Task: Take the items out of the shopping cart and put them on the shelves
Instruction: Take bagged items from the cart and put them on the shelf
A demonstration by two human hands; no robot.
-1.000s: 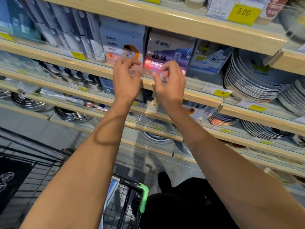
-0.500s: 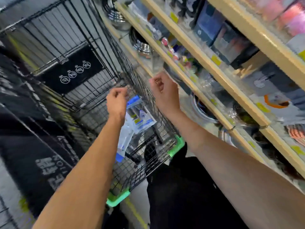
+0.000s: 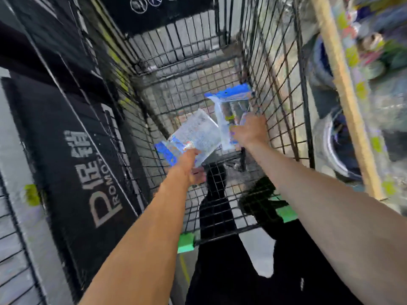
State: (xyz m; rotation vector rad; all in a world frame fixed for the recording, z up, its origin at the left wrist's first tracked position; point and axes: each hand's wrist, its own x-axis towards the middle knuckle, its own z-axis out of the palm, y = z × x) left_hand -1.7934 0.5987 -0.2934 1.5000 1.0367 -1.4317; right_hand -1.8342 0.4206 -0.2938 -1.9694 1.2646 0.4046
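Inside the wire shopping cart (image 3: 279, 69): left hand (image 3: 191, 166) gripping one clear blue-topped packet (image 3: 193, 135), right hand (image 3: 250, 130) gripping another packet (image 3: 231, 106).

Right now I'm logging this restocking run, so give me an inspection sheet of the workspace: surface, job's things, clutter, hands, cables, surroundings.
Surface: wire cart, black mesh with green corner bumpers; its floor shows bare mesh where visible.
Job's things: two clear packets with blue headers; left packet tilted over the cart, right packet upright near the cart's right wall.
Clutter: nothing seen.
Hands: left hand grips the left packet's lower edge; right hand holds the right packet's lower part.
Cables: nothing seen.
Surroundings: shelves with blurred goods on the right; black promotion sign on the left; the person's dark trousers below.
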